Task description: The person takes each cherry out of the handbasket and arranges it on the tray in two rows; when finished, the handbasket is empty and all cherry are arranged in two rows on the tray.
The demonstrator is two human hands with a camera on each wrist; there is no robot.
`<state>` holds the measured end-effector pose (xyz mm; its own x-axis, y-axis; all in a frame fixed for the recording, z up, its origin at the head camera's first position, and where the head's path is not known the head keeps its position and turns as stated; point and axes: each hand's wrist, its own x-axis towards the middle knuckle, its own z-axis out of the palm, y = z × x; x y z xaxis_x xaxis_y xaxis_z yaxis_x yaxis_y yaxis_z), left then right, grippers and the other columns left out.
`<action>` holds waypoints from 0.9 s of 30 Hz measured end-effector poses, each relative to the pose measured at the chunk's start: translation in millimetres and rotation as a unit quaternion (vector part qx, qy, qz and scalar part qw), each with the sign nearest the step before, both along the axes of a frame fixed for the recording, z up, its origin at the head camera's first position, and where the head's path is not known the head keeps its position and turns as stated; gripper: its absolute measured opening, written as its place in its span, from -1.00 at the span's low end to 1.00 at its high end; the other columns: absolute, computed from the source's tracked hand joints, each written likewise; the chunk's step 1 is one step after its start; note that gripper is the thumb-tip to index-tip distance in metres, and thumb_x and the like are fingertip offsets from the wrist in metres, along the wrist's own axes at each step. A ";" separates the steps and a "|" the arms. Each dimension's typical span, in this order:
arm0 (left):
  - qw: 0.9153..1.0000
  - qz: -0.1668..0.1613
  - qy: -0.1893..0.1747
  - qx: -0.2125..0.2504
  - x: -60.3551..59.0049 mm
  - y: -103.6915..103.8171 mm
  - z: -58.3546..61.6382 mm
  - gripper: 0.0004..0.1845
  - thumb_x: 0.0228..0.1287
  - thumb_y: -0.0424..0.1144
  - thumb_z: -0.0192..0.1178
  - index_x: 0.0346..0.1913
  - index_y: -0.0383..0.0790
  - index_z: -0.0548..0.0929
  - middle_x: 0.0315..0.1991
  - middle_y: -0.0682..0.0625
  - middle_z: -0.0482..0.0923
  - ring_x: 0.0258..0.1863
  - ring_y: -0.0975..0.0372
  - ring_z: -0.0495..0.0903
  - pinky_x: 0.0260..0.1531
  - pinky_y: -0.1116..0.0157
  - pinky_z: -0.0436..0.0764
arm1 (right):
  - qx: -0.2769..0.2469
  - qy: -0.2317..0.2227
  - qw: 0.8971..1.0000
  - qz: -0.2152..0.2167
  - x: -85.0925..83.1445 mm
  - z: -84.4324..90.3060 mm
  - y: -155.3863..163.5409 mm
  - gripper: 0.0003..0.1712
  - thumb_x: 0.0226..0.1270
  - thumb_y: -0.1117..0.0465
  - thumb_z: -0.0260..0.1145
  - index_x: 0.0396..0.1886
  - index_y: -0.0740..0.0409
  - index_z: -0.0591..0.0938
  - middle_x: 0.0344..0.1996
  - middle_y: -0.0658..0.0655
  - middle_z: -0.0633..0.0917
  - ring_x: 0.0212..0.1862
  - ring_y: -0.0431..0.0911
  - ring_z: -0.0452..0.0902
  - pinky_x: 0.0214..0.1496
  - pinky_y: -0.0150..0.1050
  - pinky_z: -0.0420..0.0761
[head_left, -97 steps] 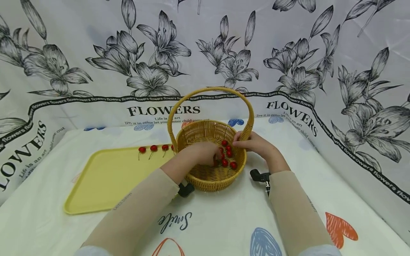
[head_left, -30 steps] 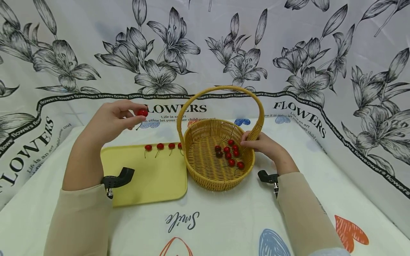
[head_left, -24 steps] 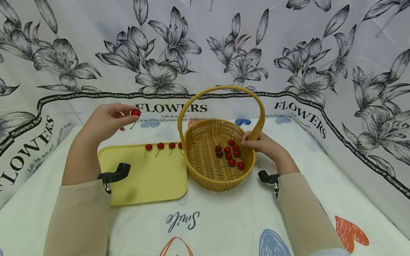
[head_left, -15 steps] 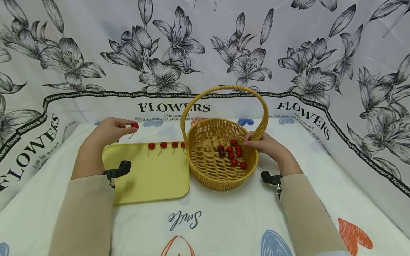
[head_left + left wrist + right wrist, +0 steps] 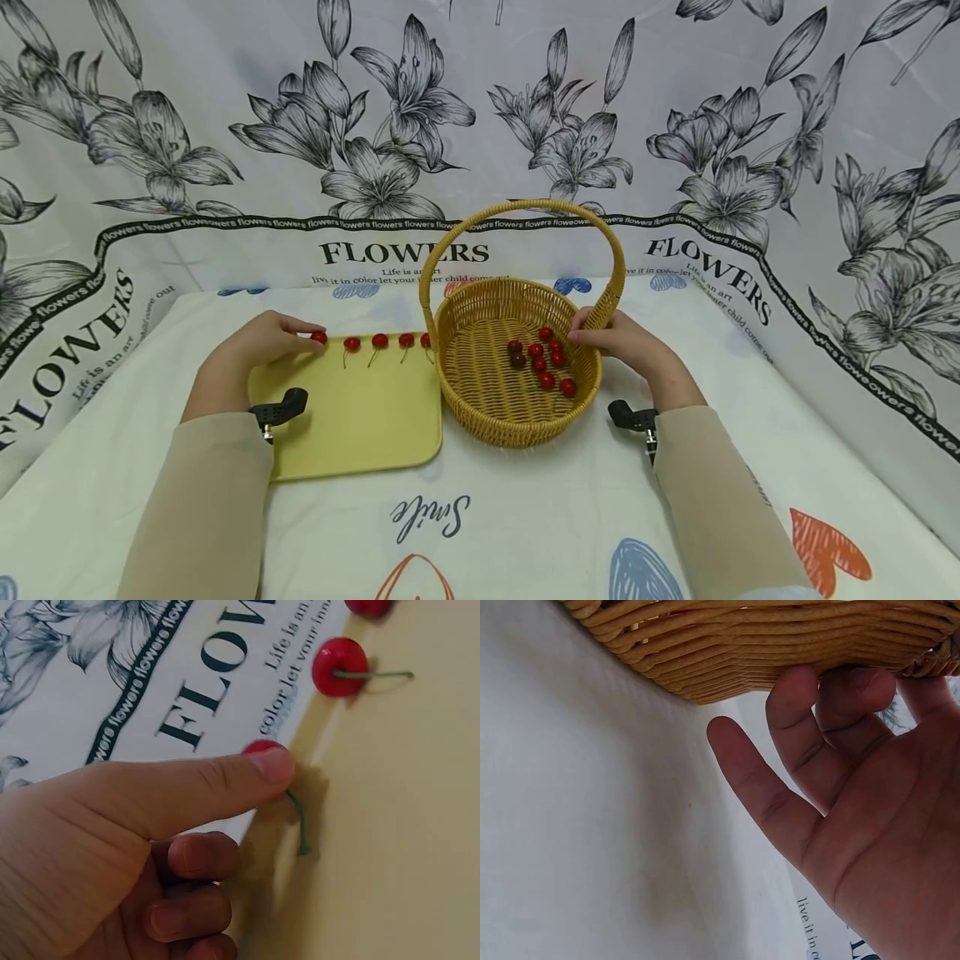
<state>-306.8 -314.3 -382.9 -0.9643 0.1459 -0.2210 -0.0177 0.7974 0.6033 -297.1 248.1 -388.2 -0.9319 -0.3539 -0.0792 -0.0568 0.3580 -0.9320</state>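
The left hand (image 5: 267,342) pinches a red cherry (image 5: 319,337) between its thumb and fingers, at the far edge of the yellow tray (image 5: 360,425) beneath it; whether the fruit touches the tray cannot be told. The cherry looks glossy and is probably light, firm and a little slippery, apt to roll, so its round sides are the best hold, with the thin green stem (image 5: 303,821) left free beneath the thumb. To that hand's right, a row of cherries (image 5: 380,341) lies along the same edge, stems toward the person.

The right hand (image 5: 618,340) grips the basket (image 5: 517,432) at its rim beside the handle's foot; the weave looks light and fairly stiff, and the rim should give a secure hold. Just left of this hand, more cherries (image 5: 538,364) sit inside.

Compared with half a second ago, the left hand is lower, its cherry brought down to the row's end; the right hand's hold is unchanged.
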 end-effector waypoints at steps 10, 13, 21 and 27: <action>1.000 -0.008 -0.009 0.001 1.4 1.0 -2.9 -0.36 0.25 0.01 0.45 0.33 -0.17 0.61 -0.50 0.09 0.42 -0.34 0.12 0.38 -0.23 0.16 0.30 | 0.003 0.001 1.000 -0.007 3.9 2.3 -1.3 -0.83 0.47 0.16 0.33 -0.11 0.17 0.61 0.08 0.32 0.62 0.20 0.12 0.52 0.28 0.16 0.41; 1.000 -0.016 -0.011 -0.005 1.5 1.9 -1.7 -0.38 0.27 -0.03 0.43 0.35 -0.18 0.60 -0.44 0.06 0.46 -0.31 0.10 0.37 -0.20 0.14 0.30 | 0.001 -0.004 1.000 -0.011 4.0 2.5 -1.5 -0.81 0.46 0.15 0.34 -0.10 0.17 0.61 0.09 0.32 0.62 0.21 0.11 0.51 0.29 0.16 0.40; 0.999 -0.028 -0.003 -0.032 -0.6 5.1 -0.7 -0.39 0.28 0.00 0.42 0.33 -0.17 0.61 -0.22 -0.03 0.54 -0.17 0.04 0.35 -0.12 0.09 0.30 | -0.006 -0.006 1.000 -0.010 3.3 1.7 0.1 -0.72 0.42 0.08 0.39 -0.09 0.18 0.60 0.08 0.30 0.64 0.21 0.11 0.52 0.28 0.14 0.42; 0.998 -0.040 0.001 -0.038 -3.1 8.4 -1.7 -0.39 0.31 0.01 0.41 0.34 -0.16 0.60 -0.42 0.03 0.45 -0.29 0.08 0.38 -0.18 0.12 0.31 | -0.003 -0.007 1.000 -0.011 3.0 1.4 -0.1 -0.75 0.45 0.10 0.37 -0.08 0.17 0.60 0.08 0.29 0.64 0.21 0.11 0.51 0.28 0.14 0.41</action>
<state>-309.8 -305.9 -384.6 -0.9510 0.2044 -0.2320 0.0485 0.8397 0.5409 -294.1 248.0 -386.9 -0.9382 -0.3341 -0.0902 -0.0358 0.3529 -0.9350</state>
